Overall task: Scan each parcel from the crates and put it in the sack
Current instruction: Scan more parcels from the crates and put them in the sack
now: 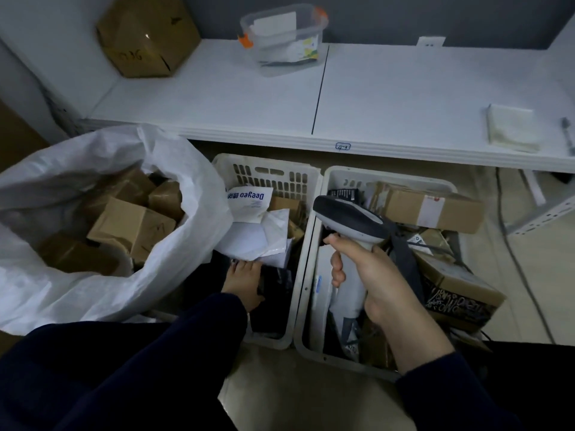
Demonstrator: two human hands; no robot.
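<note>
Two white plastic crates stand on the floor under the table edge. The left crate point(298, 293) holds white mailer bags and a black parcel point(275, 283). My left hand point(244, 283) reaches down into it, fingers around the black parcel's edge. The right crate point(314, 269) is full of brown boxes and dark bags. Above it my right hand point(370, 278) grips a grey and white barcode scanner point(351, 222), head pointing left. At the left an open white woven sack point(193, 219) contains several brown cardboard boxes.
A white table point(373, 101) runs across the back with a brown carton point(146, 35), a clear plastic tub point(283, 35) and a folded cloth point(510, 126) on it. A cable point(513, 253) runs over the floor at the right.
</note>
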